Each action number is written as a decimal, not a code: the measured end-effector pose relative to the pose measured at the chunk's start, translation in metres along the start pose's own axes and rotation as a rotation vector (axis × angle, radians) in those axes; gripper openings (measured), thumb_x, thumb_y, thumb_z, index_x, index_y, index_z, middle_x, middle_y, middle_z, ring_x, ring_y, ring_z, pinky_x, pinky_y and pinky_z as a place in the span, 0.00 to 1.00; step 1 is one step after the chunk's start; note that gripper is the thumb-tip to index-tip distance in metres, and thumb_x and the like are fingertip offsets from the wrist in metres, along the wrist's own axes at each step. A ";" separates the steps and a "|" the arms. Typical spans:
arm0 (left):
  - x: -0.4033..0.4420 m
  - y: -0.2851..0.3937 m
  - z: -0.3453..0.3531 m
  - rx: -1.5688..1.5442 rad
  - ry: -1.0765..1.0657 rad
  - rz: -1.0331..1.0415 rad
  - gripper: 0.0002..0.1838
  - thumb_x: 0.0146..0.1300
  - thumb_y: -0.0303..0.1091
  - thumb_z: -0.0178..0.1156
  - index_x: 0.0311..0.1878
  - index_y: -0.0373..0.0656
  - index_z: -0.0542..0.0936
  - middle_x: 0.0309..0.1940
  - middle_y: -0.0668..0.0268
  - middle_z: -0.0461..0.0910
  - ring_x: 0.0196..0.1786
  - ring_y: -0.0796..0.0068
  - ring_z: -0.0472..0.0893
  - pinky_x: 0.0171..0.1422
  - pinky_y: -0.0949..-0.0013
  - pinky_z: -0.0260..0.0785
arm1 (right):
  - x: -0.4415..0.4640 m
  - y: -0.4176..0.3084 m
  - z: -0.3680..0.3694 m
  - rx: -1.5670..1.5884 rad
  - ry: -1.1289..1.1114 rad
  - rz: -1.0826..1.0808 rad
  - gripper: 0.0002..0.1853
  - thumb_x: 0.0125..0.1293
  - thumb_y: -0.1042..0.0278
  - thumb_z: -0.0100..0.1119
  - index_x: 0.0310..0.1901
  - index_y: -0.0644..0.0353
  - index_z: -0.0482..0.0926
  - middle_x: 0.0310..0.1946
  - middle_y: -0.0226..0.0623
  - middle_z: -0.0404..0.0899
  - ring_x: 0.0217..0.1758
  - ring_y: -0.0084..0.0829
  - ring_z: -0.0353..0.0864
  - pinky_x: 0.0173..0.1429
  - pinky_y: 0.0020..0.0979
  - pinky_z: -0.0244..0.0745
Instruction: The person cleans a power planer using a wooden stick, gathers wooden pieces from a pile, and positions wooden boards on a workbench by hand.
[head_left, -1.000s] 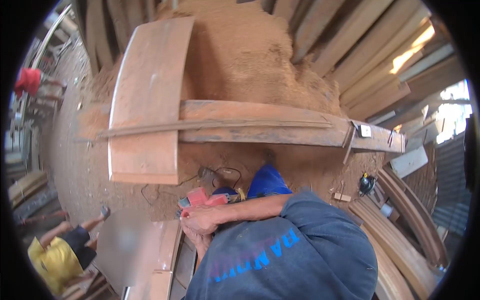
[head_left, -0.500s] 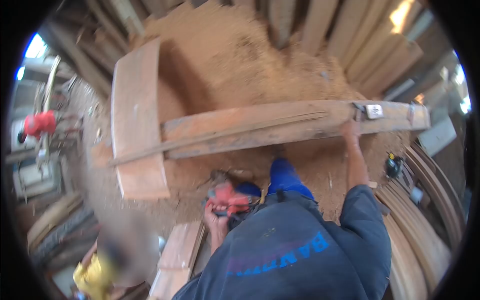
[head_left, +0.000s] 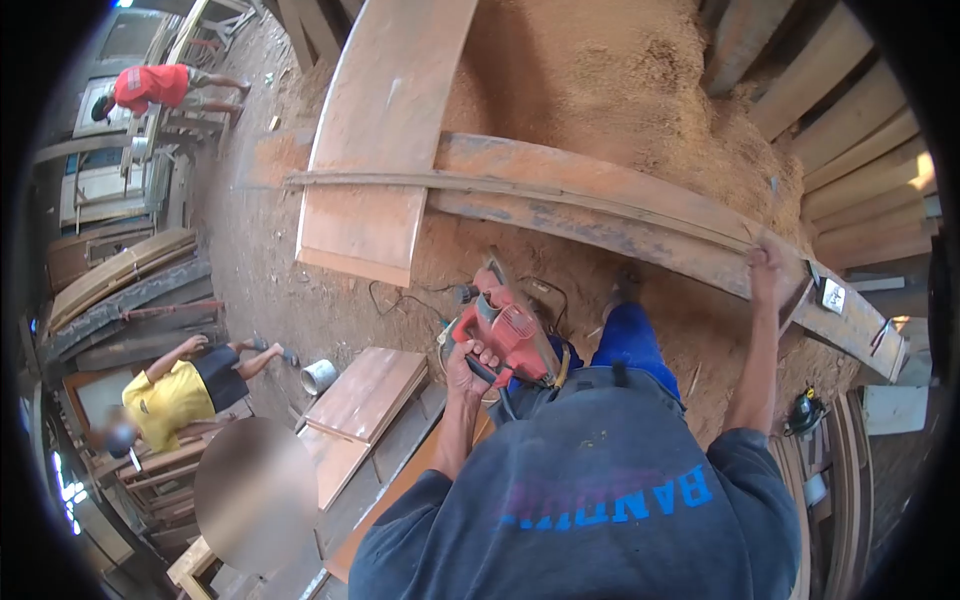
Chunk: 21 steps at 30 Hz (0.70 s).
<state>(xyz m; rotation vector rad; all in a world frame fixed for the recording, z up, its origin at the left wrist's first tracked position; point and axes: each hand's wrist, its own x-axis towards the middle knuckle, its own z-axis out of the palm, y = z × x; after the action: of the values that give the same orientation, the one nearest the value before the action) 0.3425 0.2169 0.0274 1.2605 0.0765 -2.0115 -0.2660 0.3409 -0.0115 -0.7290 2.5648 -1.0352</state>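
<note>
My left hand (head_left: 468,371) is wrapped around the handle of a red electric planer (head_left: 512,335), held low in front of my waist. A long, curved wooden plank (head_left: 600,180) lies ahead, with one end at a wide board (head_left: 385,130). Along the plank runs a thin wooden strip (head_left: 540,190), which crosses the wide board. My right hand (head_left: 765,257) is closed at the strip's right end, over the plank; its fingertips are partly hidden. Just right of that hand, a small white label-like square (head_left: 832,295) sits on the plank beside a dark bar.
Sawdust (head_left: 620,90) covers the ground behind the plank. Flat boards (head_left: 365,395) are stacked at my left, near a white bucket (head_left: 319,376). One person in yellow (head_left: 175,405) sits at left; another in red (head_left: 150,88) bends over farther back. A cord (head_left: 400,300) lies near the planer.
My right hand has moved left along the plank, from near the white square to the strip's end. The view has turned and shifted. The planer stays in my left hand.
</note>
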 end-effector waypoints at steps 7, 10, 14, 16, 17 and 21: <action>-0.006 0.043 -0.051 0.033 -0.214 -0.106 0.12 0.66 0.41 0.64 0.29 0.48 0.75 0.23 0.68 0.75 0.29 0.70 0.76 0.41 0.63 0.71 | -0.144 -0.297 0.103 0.640 -0.894 0.109 0.21 0.70 0.75 0.63 0.63 0.60 0.72 0.35 0.34 0.83 0.34 0.23 0.85 0.38 0.25 0.82; -0.016 0.056 -0.067 0.029 -0.324 -0.076 0.14 0.65 0.43 0.64 0.28 0.48 0.74 0.21 0.68 0.74 0.29 0.68 0.76 0.44 0.64 0.71 | -0.179 -0.308 0.159 0.710 -1.103 -0.034 0.10 0.71 0.77 0.65 0.52 0.59 0.79 0.43 0.36 0.86 0.38 0.22 0.85 0.44 0.26 0.83; -0.029 0.067 -0.083 0.033 -0.353 -0.026 0.14 0.65 0.44 0.64 0.29 0.48 0.74 0.21 0.67 0.74 0.28 0.68 0.75 0.45 0.63 0.71 | -0.218 -0.338 0.182 0.645 -1.143 -0.174 0.06 0.74 0.70 0.65 0.45 0.64 0.85 0.48 0.37 0.86 0.47 0.25 0.85 0.54 0.31 0.80; -0.034 0.070 -0.082 0.043 -0.352 -0.007 0.14 0.65 0.43 0.64 0.29 0.48 0.74 0.21 0.67 0.74 0.28 0.68 0.75 0.44 0.63 0.70 | -0.229 -0.348 0.188 0.592 -1.123 -0.297 0.09 0.75 0.67 0.64 0.45 0.66 0.85 0.49 0.39 0.86 0.49 0.28 0.84 0.57 0.34 0.80; -0.036 0.070 -0.085 0.034 -0.344 -0.002 0.14 0.65 0.43 0.64 0.29 0.48 0.74 0.21 0.67 0.74 0.28 0.68 0.75 0.44 0.63 0.70 | -0.232 -0.353 0.187 0.514 -1.110 -0.329 0.11 0.73 0.66 0.63 0.47 0.67 0.85 0.45 0.40 0.86 0.48 0.30 0.84 0.59 0.36 0.79; -0.044 0.072 -0.086 -0.010 -0.296 0.009 0.14 0.64 0.42 0.64 0.28 0.47 0.73 0.21 0.67 0.72 0.27 0.71 0.72 0.40 0.65 0.68 | -0.244 -0.363 0.196 0.393 -1.148 -0.345 0.12 0.69 0.68 0.63 0.48 0.67 0.85 0.41 0.40 0.86 0.47 0.28 0.84 0.58 0.34 0.78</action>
<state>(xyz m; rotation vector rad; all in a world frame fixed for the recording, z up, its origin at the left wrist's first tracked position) 0.4618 0.2251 0.0412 0.9433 -0.0612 -2.1639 0.1481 0.1398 0.1239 -1.2008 1.2524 -0.7949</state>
